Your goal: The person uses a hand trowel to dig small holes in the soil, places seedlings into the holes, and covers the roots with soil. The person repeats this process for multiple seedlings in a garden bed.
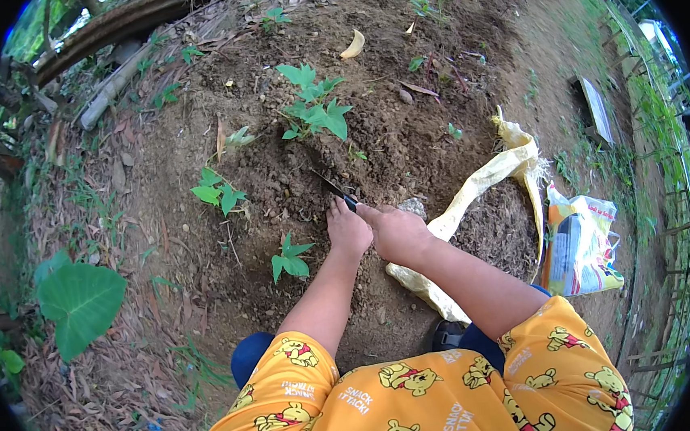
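Observation:
In my right hand [400,233] is the black handle of a dark, narrow-bladed tool [335,188], which looks like a knife. Its tip points up and left and reaches the loose brown soil [294,183]. Close against the right hand, my left hand [347,228] rests on the soil beside the tool; its fingertips are partly hidden, and whether it grips anything is unclear. Just beyond the blade grows a leafy green plant [315,105]. Smaller seedlings stand to the left, one [220,192] beyond the left hand and another [291,259] beside the left forearm.
A pale woven sack strip [487,171] curves over the soil at right, near a grey stone [412,208]. Beyond it sits a printed plastic bag [584,245]. Dry leaves and a broad-leaved plant [84,303] lie left; a log [116,84] borders the upper left.

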